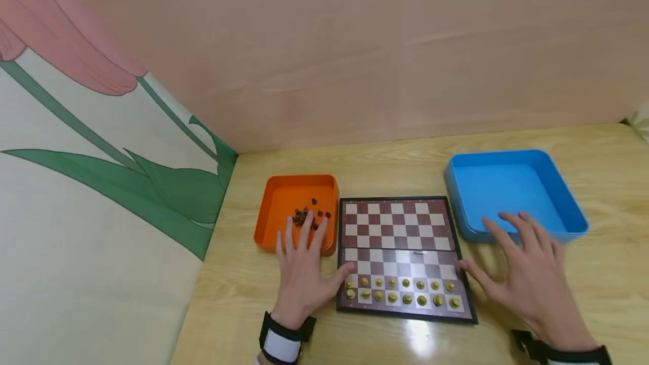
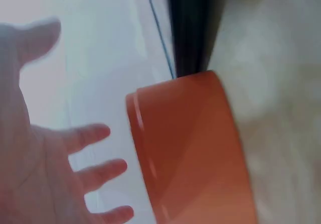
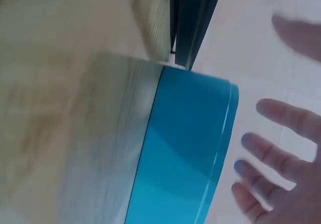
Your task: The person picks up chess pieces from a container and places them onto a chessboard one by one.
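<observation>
My left hand (image 1: 303, 275) hovers with spread fingers over the near side of the orange box (image 1: 271, 207), its thumb over the left edge of the chessboard (image 1: 387, 256). Several dark chess pieces (image 1: 302, 217) lie loosely in that box, partly hidden by the fingertips. Gold chess pieces (image 1: 407, 298) stand in two rows on the board's near side. My right hand (image 1: 537, 275) is held with fingers apart over the near rim of the blue box (image 1: 507, 185), the thumb close to the board's right edge. Both wrist views show the hands holding nothing.
The boxes flank the board on a light wooden table (image 1: 385, 165). A plain pinkish cloth (image 1: 405, 55) rises behind the table. To the left hangs a white sheet (image 1: 91, 230) with a printed pink flower and green leaves.
</observation>
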`<state>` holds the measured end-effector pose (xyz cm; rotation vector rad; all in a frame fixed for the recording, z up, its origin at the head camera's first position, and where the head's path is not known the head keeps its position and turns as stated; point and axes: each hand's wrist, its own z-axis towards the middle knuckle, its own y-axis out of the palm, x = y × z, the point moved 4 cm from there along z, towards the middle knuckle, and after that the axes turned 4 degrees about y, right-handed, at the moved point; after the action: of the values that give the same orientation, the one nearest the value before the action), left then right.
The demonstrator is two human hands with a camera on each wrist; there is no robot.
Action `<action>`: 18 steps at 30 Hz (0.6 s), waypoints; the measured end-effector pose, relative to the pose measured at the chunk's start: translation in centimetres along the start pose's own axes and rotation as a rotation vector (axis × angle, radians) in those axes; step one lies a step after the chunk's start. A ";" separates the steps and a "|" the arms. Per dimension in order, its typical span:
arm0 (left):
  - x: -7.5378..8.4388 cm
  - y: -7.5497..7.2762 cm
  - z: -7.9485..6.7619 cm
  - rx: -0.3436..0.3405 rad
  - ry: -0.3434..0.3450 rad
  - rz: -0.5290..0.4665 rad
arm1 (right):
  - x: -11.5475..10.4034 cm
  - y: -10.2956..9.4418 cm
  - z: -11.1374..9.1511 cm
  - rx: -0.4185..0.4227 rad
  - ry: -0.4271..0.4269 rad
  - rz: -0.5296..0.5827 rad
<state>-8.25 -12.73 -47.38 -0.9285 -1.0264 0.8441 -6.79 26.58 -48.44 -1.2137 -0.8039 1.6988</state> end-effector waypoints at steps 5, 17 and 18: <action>-0.7 -1.3 1.6 0.049 0.000 -0.086 | -0.6 0.1 -0.4 -0.064 -0.010 -0.004; -4.9 -3.4 5.8 -0.021 0.032 -0.091 | 1.4 3.3 0.4 -0.447 0.113 0.153; -5.1 -3.4 6.0 -0.036 0.034 -0.095 | 1.6 3.5 0.6 -0.458 0.117 0.160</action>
<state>-15.00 -17.23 -44.50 -0.9146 -1.0509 0.7310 -8.57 26.60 -51.88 -1.7096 -1.0851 1.5973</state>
